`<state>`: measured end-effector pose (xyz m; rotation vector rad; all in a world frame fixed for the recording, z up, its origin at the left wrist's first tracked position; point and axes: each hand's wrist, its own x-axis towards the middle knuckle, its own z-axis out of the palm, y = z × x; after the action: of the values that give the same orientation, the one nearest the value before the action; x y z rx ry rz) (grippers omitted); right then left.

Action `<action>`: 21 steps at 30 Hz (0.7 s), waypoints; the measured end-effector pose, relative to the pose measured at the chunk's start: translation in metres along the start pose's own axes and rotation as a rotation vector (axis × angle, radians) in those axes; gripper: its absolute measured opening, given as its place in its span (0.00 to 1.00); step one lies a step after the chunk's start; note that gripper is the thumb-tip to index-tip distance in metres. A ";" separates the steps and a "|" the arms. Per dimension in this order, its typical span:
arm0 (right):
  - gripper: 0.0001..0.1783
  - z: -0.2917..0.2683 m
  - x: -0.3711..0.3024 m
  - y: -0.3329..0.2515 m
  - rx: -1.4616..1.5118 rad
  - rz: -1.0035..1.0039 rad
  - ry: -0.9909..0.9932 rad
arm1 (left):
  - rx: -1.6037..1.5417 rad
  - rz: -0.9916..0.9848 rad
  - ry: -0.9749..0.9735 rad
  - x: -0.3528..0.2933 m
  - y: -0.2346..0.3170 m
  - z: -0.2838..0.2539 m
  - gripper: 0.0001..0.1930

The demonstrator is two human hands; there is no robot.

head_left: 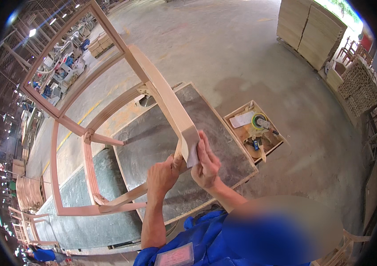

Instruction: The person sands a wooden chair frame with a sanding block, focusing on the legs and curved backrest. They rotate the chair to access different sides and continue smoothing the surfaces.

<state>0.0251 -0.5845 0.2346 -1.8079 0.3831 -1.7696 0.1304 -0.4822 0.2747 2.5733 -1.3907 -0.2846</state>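
An unfinished wooden chair frame (166, 99) lies tipped over on a dark-topped workbench (148, 133), its open back frame raised toward the far left. My left hand (162, 176) is closed around a wooden bar of the chair, close to where it joins the wide curved armrest. At the armrest's near end, my right hand (207, 163) has its fingers close together and pressed against the wood. Under those fingers shows a thin pale sheet (191, 157) that looks like sandpaper; part of it is hidden by the hand.
Beside the bench's right edge stands a wooden box (264, 153) holding a round power sander (259, 120), a paper and small tools. A green-grey padded surface (86, 213) adjoins the bench on the left. Wooden panels (310, 33) and bundled sticks (359, 86) are stacked far right.
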 end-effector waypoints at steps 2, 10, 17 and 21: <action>0.27 0.000 -0.002 -0.007 -0.029 0.051 -0.013 | 0.016 -0.018 -0.014 -0.003 0.004 -0.001 0.22; 0.30 0.008 0.009 -0.008 0.004 -0.017 0.043 | 0.018 -0.010 -0.052 -0.004 0.001 -0.002 0.13; 0.29 0.017 0.051 -0.022 0.004 -0.015 0.059 | 0.051 0.073 -0.026 -0.002 -0.007 0.008 0.21; 0.27 0.007 0.015 -0.017 -0.063 0.067 0.043 | 0.003 0.067 -0.007 -0.003 0.000 0.000 0.22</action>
<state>0.0304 -0.5788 0.2571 -1.7816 0.5160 -1.7705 0.1291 -0.4794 0.2745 2.5248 -1.4775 -0.2812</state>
